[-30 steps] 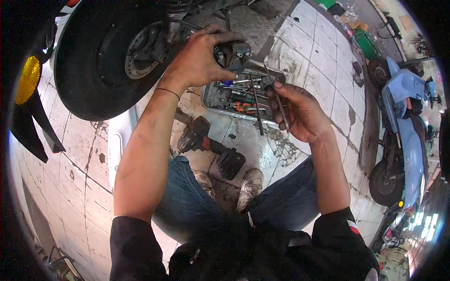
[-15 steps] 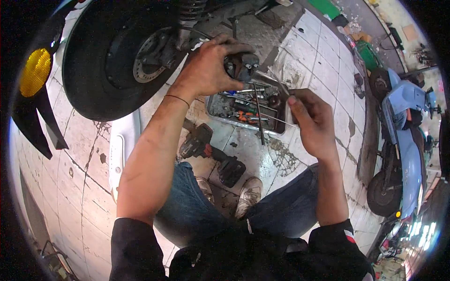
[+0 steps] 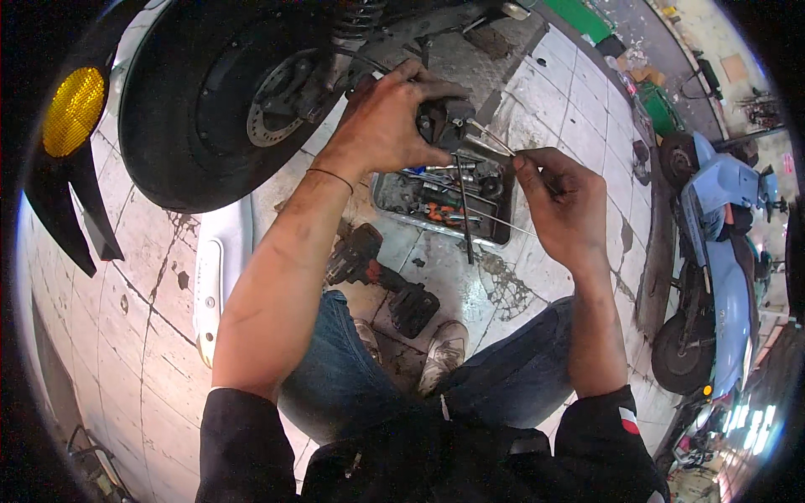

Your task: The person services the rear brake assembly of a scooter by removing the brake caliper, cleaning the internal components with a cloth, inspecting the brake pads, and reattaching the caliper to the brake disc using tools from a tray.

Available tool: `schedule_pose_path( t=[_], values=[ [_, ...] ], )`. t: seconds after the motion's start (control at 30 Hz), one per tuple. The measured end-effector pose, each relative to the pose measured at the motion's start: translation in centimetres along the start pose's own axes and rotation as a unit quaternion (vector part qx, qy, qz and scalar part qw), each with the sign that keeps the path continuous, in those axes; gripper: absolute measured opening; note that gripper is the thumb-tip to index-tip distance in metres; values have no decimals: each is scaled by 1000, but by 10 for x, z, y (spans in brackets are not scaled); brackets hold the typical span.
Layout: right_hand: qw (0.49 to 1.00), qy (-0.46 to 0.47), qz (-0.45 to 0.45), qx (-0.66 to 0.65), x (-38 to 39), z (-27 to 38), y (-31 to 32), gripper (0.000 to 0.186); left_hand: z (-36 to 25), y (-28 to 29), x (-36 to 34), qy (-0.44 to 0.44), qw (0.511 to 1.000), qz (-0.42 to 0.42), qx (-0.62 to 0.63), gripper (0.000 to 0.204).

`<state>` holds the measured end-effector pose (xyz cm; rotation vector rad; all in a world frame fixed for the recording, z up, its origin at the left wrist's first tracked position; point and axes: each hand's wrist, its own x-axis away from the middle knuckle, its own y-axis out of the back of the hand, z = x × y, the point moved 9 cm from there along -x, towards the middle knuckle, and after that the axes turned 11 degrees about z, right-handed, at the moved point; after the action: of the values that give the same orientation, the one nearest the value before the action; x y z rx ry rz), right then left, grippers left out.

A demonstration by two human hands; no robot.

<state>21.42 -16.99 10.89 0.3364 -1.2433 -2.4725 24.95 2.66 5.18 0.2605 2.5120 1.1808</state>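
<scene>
My left hand (image 3: 394, 117) is wrapped round a dark, grimy brake caliper (image 3: 449, 117), held up beside the scooter wheel (image 3: 189, 109). Its fingers lie over the top and the thumb is underneath. To the right, my right hand (image 3: 560, 197) pinches a slim metal rod (image 3: 495, 140) between thumb and fingers. The rod's far end points up and left, close to the caliper's right side; whether it touches cannot be made out. Below both hands sits a metal tool tray (image 3: 394, 216) holding pliers with orange handles (image 3: 442, 213) and other tools.
A cordless power tool (image 3: 377, 277) lies on the tiled floor near my shoes (image 3: 443, 356). A long dark bar (image 3: 464, 214) leans across the tray. A white body panel (image 3: 223, 268) stands at left. A light-blue scooter (image 3: 729, 277) is parked at right.
The left hand and caliper have shifted slightly right. My right hand has turned a little, and the rod's far end now lies nearer the caliper.
</scene>
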Motion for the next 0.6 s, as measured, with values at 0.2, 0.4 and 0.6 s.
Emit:
schedule_pose_path(
  t=[0.2,0.4,0.6],
  values=[
    [951,137,6,279,1,49,3,15,9,-4,0,44,999,-8,-12,82],
    [796,299,37,525,6,79,-16,13,3,-8,-1,1,1000,7,21,82],
    [906,136,129,381,-12,61,-13,9,2,-13,4,25,997,25,69,81]
  ],
)
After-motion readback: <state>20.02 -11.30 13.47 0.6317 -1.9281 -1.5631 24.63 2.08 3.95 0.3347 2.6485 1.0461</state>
